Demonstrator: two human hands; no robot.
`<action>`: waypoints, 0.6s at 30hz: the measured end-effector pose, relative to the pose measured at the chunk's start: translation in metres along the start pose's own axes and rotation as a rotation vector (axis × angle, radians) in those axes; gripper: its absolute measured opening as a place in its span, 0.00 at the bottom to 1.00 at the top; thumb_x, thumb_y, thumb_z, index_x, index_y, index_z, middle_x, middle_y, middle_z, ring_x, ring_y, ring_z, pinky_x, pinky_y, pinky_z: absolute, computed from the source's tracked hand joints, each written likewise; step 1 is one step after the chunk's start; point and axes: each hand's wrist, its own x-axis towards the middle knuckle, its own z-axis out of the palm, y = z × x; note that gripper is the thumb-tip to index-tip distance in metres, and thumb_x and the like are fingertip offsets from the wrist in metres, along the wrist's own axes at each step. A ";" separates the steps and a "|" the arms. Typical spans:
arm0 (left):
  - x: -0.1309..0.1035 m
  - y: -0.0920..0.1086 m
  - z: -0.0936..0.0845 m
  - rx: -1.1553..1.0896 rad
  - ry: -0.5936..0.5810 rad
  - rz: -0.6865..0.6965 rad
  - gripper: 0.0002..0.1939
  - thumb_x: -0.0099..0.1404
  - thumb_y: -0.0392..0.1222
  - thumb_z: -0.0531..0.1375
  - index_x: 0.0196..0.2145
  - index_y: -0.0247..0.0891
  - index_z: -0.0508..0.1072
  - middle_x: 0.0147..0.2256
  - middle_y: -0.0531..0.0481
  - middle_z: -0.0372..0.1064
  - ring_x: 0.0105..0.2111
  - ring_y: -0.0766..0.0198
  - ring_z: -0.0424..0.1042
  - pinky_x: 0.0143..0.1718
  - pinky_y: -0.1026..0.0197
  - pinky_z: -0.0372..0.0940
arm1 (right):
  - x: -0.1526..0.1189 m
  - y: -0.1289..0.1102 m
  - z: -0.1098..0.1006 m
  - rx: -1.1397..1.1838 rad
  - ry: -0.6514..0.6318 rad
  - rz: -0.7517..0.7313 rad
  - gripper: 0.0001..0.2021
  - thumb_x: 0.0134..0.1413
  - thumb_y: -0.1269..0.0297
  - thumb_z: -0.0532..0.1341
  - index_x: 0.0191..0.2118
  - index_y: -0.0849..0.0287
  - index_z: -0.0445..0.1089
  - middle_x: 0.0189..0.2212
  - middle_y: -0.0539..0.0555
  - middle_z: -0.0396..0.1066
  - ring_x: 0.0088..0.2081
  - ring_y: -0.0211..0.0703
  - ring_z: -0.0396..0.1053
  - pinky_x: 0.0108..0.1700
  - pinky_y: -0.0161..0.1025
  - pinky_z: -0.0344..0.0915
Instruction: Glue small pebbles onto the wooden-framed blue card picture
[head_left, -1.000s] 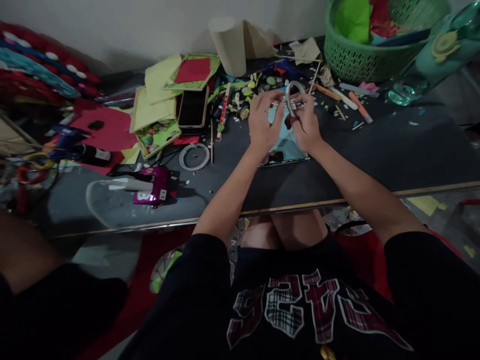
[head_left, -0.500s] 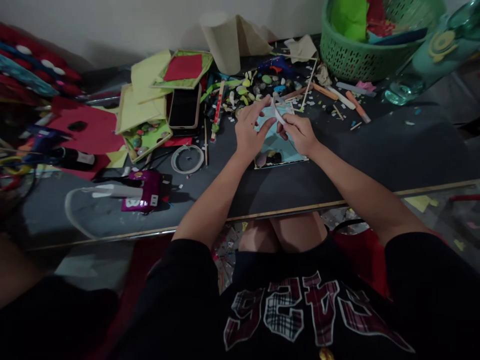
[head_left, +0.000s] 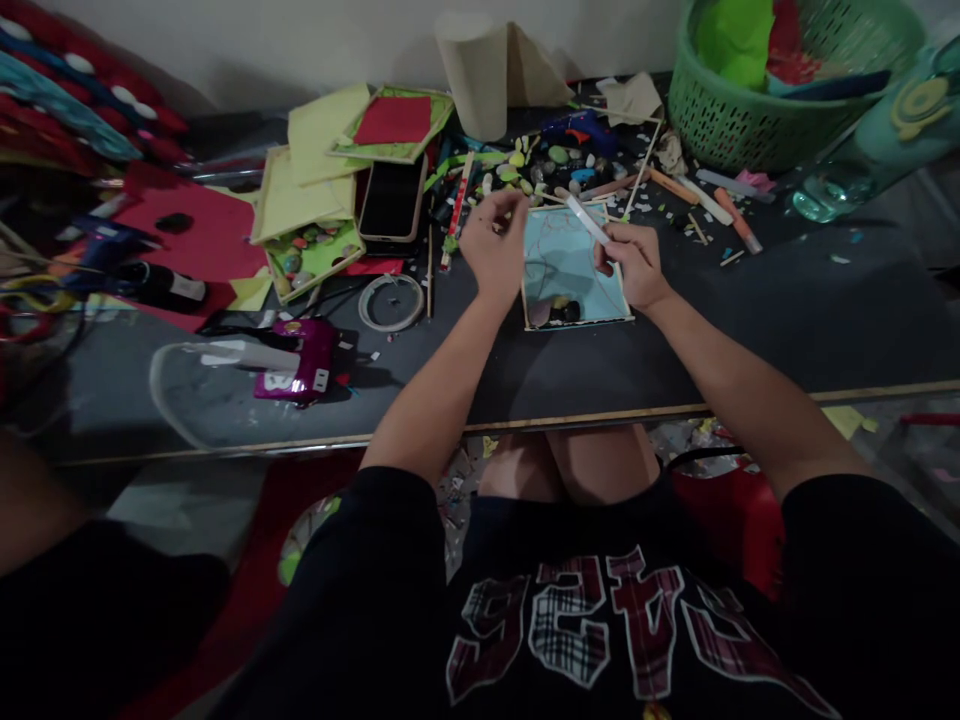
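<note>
My right hand (head_left: pixel 634 262) is closed on a thin white strip (head_left: pixel 586 218), which points up and left above a light blue panel. The blue panel (head_left: pixel 566 262) has a pale stick frame, faint reddish lines and a few dark stones at its lower left corner. At the panel's left edge, my left hand (head_left: pixel 495 240) is raised with its fingers curled together; whatever it may pinch is too small to make out. A heap of coloured pebbles (head_left: pixel 557 155) lies just behind the panel.
A green basket (head_left: pixel 739 125) and a clear bottle (head_left: pixel 832 185) stand at the back right. Left are a phone (head_left: pixel 391 198), yellow framed trays (head_left: pixel 307 200), a tape roll (head_left: pixel 391 302) and a purple adapter (head_left: pixel 304 362). Another person's arm (head_left: pixel 37 505) shows at far left.
My hands have moved apart, uncovering more of the blue panel. The white strip now sits in my right hand only, away from my left. The whole view has shifted slightly.
</note>
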 end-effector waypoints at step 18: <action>-0.019 0.011 0.004 0.028 -0.276 0.675 0.36 0.72 0.65 0.40 0.69 0.45 0.53 0.67 0.41 0.57 0.67 0.51 0.58 0.67 0.49 0.56 | 0.001 0.005 0.000 -0.028 0.082 -0.075 0.21 0.56 0.43 0.55 0.21 0.53 0.66 0.18 0.50 0.57 0.21 0.40 0.54 0.27 0.42 0.56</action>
